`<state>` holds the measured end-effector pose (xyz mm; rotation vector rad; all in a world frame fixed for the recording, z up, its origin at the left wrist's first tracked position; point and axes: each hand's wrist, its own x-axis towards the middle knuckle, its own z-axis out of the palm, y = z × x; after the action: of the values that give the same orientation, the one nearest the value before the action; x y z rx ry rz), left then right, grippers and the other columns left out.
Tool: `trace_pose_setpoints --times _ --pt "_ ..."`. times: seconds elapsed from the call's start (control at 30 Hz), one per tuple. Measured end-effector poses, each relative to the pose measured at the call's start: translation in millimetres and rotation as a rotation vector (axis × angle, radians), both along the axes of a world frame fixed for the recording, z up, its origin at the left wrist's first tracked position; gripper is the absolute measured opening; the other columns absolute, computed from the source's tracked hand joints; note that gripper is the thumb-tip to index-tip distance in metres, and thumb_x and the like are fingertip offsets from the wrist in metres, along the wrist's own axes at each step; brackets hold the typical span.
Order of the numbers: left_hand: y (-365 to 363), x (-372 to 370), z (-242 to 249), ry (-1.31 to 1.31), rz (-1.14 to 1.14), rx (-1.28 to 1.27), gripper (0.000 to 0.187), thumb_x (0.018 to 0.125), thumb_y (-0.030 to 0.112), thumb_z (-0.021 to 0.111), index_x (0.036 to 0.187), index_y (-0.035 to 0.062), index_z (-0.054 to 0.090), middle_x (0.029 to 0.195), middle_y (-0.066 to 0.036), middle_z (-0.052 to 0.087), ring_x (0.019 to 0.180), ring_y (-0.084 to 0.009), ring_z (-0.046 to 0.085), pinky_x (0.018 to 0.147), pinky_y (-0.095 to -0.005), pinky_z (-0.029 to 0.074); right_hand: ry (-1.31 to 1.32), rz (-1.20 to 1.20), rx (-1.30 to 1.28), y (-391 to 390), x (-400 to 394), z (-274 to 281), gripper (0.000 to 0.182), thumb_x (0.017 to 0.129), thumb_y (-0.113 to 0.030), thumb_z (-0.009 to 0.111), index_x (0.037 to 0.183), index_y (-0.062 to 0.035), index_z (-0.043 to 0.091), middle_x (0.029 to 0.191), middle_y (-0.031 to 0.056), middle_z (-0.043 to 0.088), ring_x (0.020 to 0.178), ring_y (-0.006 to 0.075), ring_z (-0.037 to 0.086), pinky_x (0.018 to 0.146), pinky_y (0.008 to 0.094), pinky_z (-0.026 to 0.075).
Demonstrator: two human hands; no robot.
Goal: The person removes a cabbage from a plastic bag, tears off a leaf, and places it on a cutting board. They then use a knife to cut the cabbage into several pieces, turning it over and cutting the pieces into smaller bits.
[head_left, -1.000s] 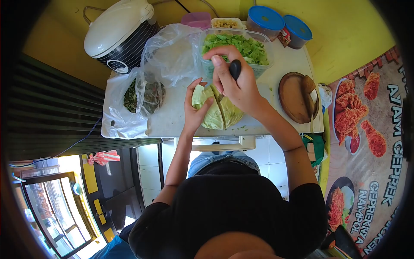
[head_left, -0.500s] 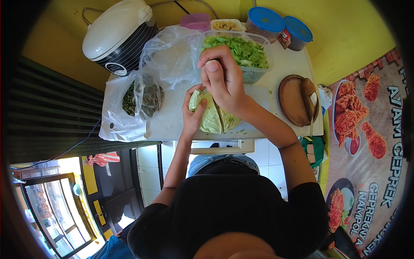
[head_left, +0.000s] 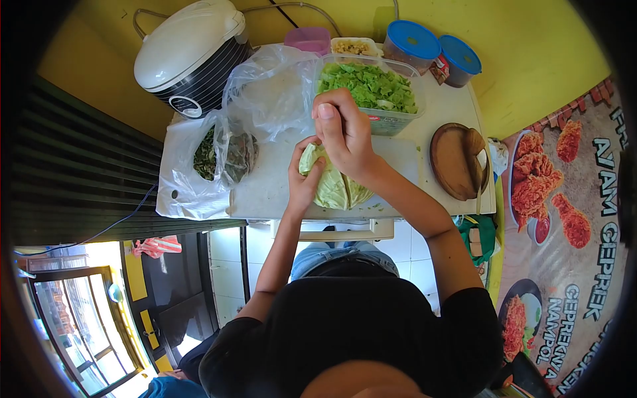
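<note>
A pale green cabbage sits on a white cutting board near the table's front edge, with a dark split line down its face. My left hand rests round its left side, fingers and thumb curved against the leaves. Above the cabbage my right hand is closed in a fist, thumb uppermost. What it grips is hidden by the fingers. Just behind the fist stands a clear container of cut green leaves.
A rice cooker stands back left, before it a plastic bag with dark leaves. Behind are a purple container and blue-lidded tubs. A wooden mortar with pestle lies right.
The view has shifted slightly, so the table and its objects sit a little differently. My left hand stays on the cabbage and my right fist remains above it.
</note>
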<state>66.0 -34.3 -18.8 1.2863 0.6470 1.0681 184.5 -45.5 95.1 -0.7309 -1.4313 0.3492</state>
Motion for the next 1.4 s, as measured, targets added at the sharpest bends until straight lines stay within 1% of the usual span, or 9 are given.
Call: trace_pose_setpoints --times 0.1,0.17,0.3,0.37,0.8,0.9,0.97,1.13,1.4 --pt "0 1 -2 -0.029 -0.007 -0.016 0.039 0.086 -0.003 0.053 0.124 0.0017 0.048 0.114 -0.007 0.056 0.103 -0.0123 0.052 0.091 -0.0257 0.041 0.015 -0.004 -0.057 -3 -3 2 0.016 0.101 -0.015 0.038 0.092 -0.0035 0.045 0.075 0.0015 0.047 0.053 0.0028 0.039 0.049 0.02 0.035" --pt "0 1 -1 -0.017 -0.01 -0.005 0.038 0.086 -0.002 0.054 0.124 0.0017 0.049 0.114 -0.007 0.057 0.103 -0.0121 0.052 0.091 -0.0256 0.041 0.085 0.089 -0.192 -4 0 5 0.019 0.101 -0.017 0.037 0.088 -0.005 0.043 0.069 0.0002 0.043 0.051 0.0029 0.035 0.047 0.0201 0.032" --pt "0 2 1 -0.032 -0.011 0.021 0.039 0.086 -0.002 0.054 0.124 0.0016 0.049 0.115 -0.007 0.057 0.104 -0.012 0.052 0.091 -0.0257 0.041 0.119 0.145 -0.228 3 3 9 0.022 0.101 -0.02 0.038 0.084 -0.0066 0.041 0.065 -0.001 0.038 0.05 0.0034 0.03 0.044 0.0205 0.027" --pt "0 2 0 -0.011 -0.011 0.011 0.038 0.086 -0.002 0.053 0.124 0.0016 0.049 0.117 -0.008 0.057 0.105 -0.0123 0.052 0.092 -0.0258 0.041 0.289 0.177 -0.295 4 1 8 0.023 0.101 -0.021 0.038 0.082 -0.0075 0.039 0.063 -0.002 0.036 0.049 0.004 0.029 0.043 0.0209 0.023" --pt "-4 1 1 -0.022 -0.003 -0.032 0.035 0.087 -0.002 0.052 0.122 0.0025 0.051 0.118 -0.007 0.056 0.108 -0.0131 0.051 0.094 -0.0261 0.04 0.209 0.021 -0.032 -17 -5 -22 0.027 0.101 -0.026 0.036 0.084 -0.0057 0.038 0.058 -0.0015 0.03 0.045 0.0053 0.025 0.041 0.0226 0.023" --pt "-4 0 3 -0.01 -0.022 -0.06 0.035 0.086 -0.002 0.053 0.121 0.0027 0.051 0.117 -0.006 0.055 0.106 -0.013 0.051 0.093 -0.0258 0.039 0.3 0.039 -0.05 -16 -4 -32 0.028 0.101 -0.028 0.037 0.084 -0.0057 0.038 0.058 -0.0014 0.03 0.045 0.0053 0.024 0.04 0.0228 0.023" --pt "-3 2 2 0.032 0.025 0.079 0.035 0.086 -0.001 0.053 0.121 0.0029 0.051 0.115 -0.006 0.055 0.104 -0.0125 0.051 0.092 -0.0254 0.04 0.314 0.058 -0.054 -16 0 -33 0.028 0.101 -0.028 0.037 0.084 -0.0058 0.038 0.058 -0.0015 0.03 0.045 0.0054 0.024 0.04 0.0228 0.023" --pt "-2 1 3 0.002 -0.041 -0.054 0.038 0.083 -0.002 0.058 0.12 0.0033 0.051 0.113 -0.005 0.054 0.103 -0.0117 0.052 0.089 -0.0251 0.042 0.336 0.063 -0.086 -12 -3 -30 0.028 0.101 -0.027 0.038 0.083 -0.0059 0.038 0.06 -0.0021 0.03 0.045 0.0052 0.024 0.04 0.0226 0.023" --pt "1 -1 6 0.032 -0.067 0.023 0.045 0.08 -0.002 0.066 0.122 0.0026 0.05 0.111 -0.006 0.056 0.102 -0.0124 0.053 0.089 -0.0262 0.043 0.204 0.049 -0.123 -10 -4 -24 0.026 0.101 -0.02 0.037 0.079 -0.0062 0.037 0.065 -0.0018 0.032 0.047 0.0042 0.029 0.04 0.0212 0.025"
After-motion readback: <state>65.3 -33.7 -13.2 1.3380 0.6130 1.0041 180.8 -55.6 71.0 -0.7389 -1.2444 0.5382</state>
